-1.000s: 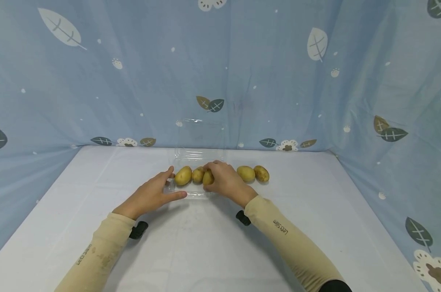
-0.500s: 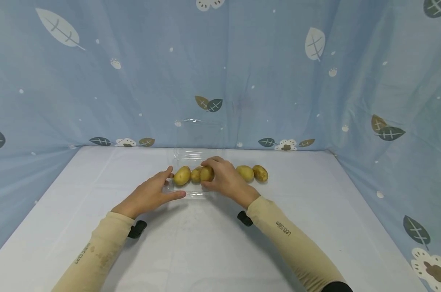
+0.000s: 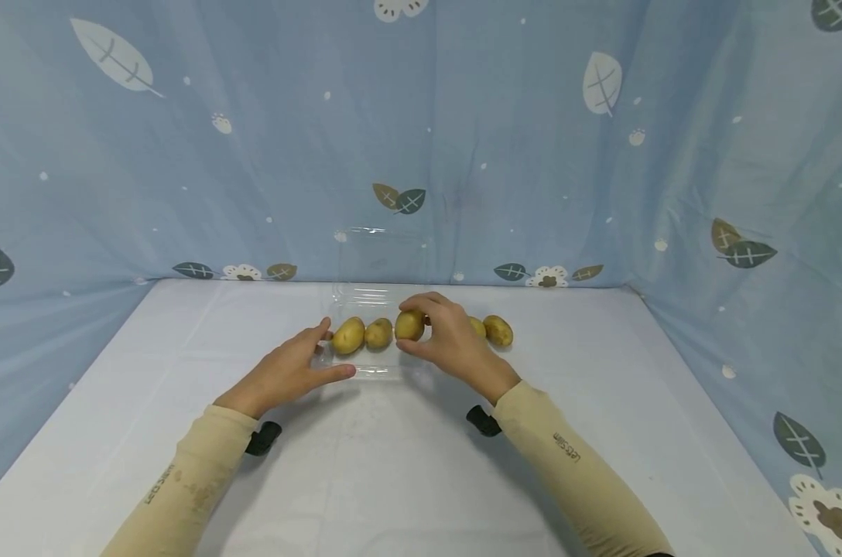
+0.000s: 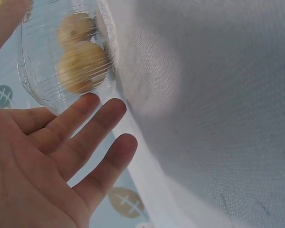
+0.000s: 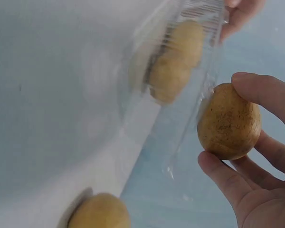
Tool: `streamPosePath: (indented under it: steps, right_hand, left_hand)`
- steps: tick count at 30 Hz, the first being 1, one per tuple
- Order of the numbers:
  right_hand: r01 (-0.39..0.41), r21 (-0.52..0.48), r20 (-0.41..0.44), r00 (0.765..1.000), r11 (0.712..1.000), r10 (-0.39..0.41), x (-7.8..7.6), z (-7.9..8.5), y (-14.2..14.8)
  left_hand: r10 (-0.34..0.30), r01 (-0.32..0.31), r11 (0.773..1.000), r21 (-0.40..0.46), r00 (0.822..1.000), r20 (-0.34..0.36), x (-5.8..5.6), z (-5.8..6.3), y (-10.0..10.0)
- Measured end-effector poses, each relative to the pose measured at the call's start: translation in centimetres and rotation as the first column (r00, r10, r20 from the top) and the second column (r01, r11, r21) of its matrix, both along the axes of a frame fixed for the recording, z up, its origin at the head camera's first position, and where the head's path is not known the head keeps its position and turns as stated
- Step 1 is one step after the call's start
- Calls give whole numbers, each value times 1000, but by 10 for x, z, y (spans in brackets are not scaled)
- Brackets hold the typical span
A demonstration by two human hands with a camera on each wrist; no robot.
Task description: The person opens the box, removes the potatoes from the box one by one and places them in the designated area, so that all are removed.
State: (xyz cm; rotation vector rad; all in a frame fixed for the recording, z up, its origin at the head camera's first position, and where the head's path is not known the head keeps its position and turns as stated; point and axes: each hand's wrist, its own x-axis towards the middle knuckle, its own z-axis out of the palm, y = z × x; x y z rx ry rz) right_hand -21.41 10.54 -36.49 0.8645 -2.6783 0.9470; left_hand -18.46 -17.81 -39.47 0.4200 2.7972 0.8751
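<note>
Two potatoes (image 3: pixel 349 336) in container (image 3: pixel 374 372), another (image 3: pixel 410 326) in fingers (image 5: pixel 268 93)

Yel-brn potatoes (image 3: pixel 378 333), clear box (image 3: pixel 374 372), wht tablecloth (image 3: pixel 393 472), beige sleeves (image 3: pixel 194 472) w/ dk lettering (image 3: pixel 566 447), lt-blue curtain (image 3: pixel 289 139) w/ leaf prints (image 3: pixel 118 56).

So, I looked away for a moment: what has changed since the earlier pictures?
The right hand has moved rightward, carrying the held potato away from the two potatoes in the clear container, so a gap now shows. Nothing was newly gripped or let go. The left hand, clear container and two loose potatoes stayed put.
</note>
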Motion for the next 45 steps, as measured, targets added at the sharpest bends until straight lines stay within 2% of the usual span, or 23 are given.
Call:
streamPosePath:
  steps: [9, 16, 25, 30, 39, 45]
  right_hand:
    - [37, -103, 17, 999, 994, -35, 0, 6, 21]
    - [94, -82, 30, 995, 992, -92, 0, 2, 33]
    - [85, -163, 41, 996, 983, -79, 1, -6, 51]
    - [104, -207, 49, 994, 973, -95, 1, -9, 68]
    - [106, -253, 36, 994, 962, -100, -8, -11, 107]
    - [181, -271, 114, 981, 946, -156, -9, -10, 132]
  left_hand:
    - [3, -3, 1000, -3, 1000, -3, 0, -1, 0]
    - [-1, 1, 1000, -8, 1000, -3, 1, -2, -1]
    - [-1, 1, 1000, -7, 1000, -21, 2, -3, -2]
    - [-1, 1, 1000, -17, 1000, -19, 2, 0, -1]
    - [-4, 3, 1000, -18, 1000, -16, 2, 0, 1]
    - [-5, 5, 1000, -17, 1000, -20, 2, -1, 1]
